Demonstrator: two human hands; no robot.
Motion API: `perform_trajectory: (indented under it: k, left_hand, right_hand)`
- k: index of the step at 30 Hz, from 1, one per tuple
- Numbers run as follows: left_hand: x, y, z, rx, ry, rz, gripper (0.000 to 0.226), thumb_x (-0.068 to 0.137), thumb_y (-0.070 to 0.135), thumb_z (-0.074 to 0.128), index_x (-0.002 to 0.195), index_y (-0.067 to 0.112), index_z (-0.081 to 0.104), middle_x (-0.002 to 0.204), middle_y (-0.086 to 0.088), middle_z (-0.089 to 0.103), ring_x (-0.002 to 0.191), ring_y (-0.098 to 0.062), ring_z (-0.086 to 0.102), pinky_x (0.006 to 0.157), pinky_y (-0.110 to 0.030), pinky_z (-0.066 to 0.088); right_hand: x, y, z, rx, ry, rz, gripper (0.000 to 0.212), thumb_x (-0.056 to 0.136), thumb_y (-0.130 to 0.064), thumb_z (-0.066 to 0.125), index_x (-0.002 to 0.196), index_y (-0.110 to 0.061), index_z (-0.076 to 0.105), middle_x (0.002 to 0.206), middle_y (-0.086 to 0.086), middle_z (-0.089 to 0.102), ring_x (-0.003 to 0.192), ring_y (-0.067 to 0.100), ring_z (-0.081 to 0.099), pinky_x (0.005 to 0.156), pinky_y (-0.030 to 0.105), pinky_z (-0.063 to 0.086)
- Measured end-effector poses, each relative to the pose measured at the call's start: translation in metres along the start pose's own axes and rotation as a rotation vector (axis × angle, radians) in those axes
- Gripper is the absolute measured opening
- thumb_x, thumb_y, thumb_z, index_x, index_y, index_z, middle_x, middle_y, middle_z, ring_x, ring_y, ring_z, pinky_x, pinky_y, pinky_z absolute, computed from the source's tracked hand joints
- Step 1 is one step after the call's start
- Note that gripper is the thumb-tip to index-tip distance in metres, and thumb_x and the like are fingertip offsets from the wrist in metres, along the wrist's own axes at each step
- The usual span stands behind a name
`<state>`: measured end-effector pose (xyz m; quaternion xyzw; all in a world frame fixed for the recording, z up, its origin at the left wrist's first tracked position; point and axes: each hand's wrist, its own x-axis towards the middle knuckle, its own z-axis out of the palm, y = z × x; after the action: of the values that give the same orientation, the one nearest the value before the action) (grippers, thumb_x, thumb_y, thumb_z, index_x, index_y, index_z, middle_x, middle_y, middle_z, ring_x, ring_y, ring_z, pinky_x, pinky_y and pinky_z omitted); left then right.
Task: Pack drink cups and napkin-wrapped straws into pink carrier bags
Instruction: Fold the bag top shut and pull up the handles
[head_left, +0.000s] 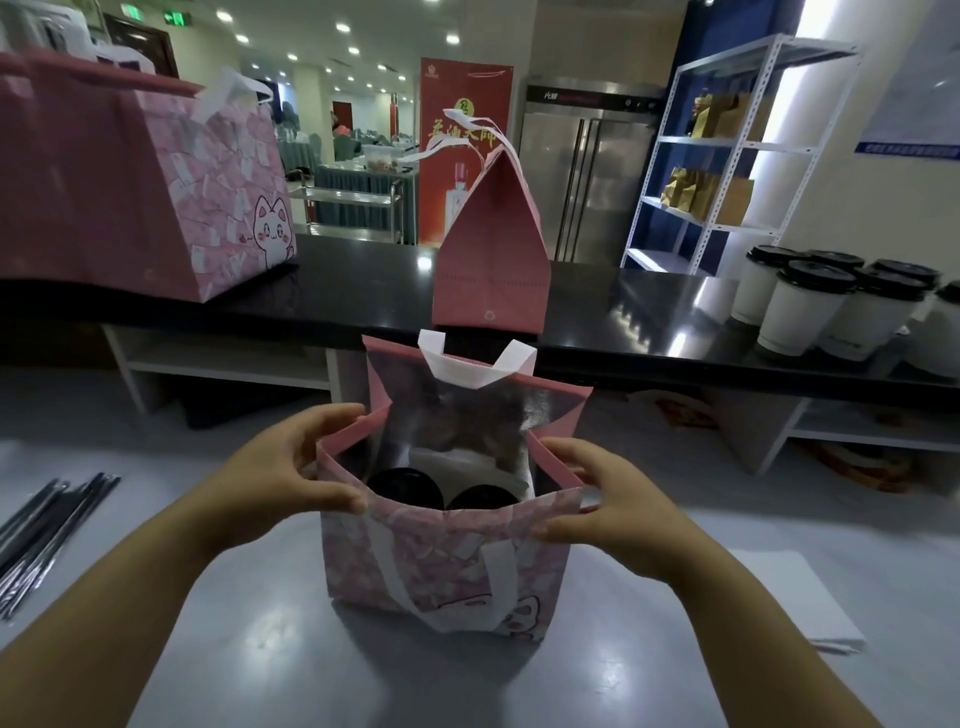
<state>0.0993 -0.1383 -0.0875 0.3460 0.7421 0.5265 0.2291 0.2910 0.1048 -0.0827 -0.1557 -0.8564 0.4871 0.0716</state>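
An open pink carrier bag (447, 566) is stood at centre on the grey table (260, 649), its mouth held wide. Its near-left rim corner is pinched by the left hand (280, 467) and its near-right corner by the right hand (613, 514). Inside, two black-lidded cups (405, 486) are seen side by side, with a white napkin (467, 462) behind them. Bare tabletop is left around the bag's base. Black straws (47, 525) are laid at 9 o'clock and a white napkin stack (810, 613) at 4 o'clock. Beyond the table edge, on the black counter (623, 312), a closed pink bag (491, 249) is placed at 12 o'clock and spare lidded cups (831, 306) at 2 o'clock.
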Motion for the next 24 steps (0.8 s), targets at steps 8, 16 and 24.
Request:
perform_trajectory:
  k: [8, 16, 24]
  left_hand:
    - [0.007, -0.004, 0.005, -0.076, 0.076, 0.037, 0.044, 0.068, 0.004, 0.076, 0.101, 0.03, 0.063, 0.102, 0.0, 0.067, 0.092, -0.018, 0.066, 0.068, -0.024, 0.058]
    - [0.028, -0.013, 0.0, 0.146, 0.041, 0.079, 0.014, 0.081, 0.015, 0.068, 0.088, 0.027, 0.07, 0.108, 0.003, 0.055, 0.099, -0.019, 0.058, 0.072, -0.028, 0.055]
    - [0.042, -0.018, -0.012, 0.452, 0.028, 0.182, 0.029, 0.057, 0.05, 0.075, 0.083, 0.059, 0.065, 0.144, 0.033, 0.0, 0.14, -0.017, -0.002, 0.109, -0.058, 0.026]
  right_hand:
    - [0.005, -0.009, 0.004, 0.098, 0.087, 0.011, 0.036, 0.082, 0.001, 0.068, 0.1, -0.03, 0.066, 0.097, -0.003, 0.071, 0.086, 0.012, 0.07, 0.072, 0.024, 0.057]
    - [0.017, -0.013, 0.013, -0.26, 0.285, 0.061, 0.018, 0.086, -0.014, 0.067, 0.099, -0.027, 0.068, 0.107, -0.005, 0.053, 0.109, 0.018, 0.049, 0.094, 0.031, 0.049]
    - [0.017, -0.02, 0.011, -0.754, 0.388, -0.031, 0.026, 0.08, -0.033, 0.073, 0.101, -0.046, 0.063, 0.149, -0.016, -0.005, 0.131, 0.012, -0.01, 0.113, 0.043, 0.004]
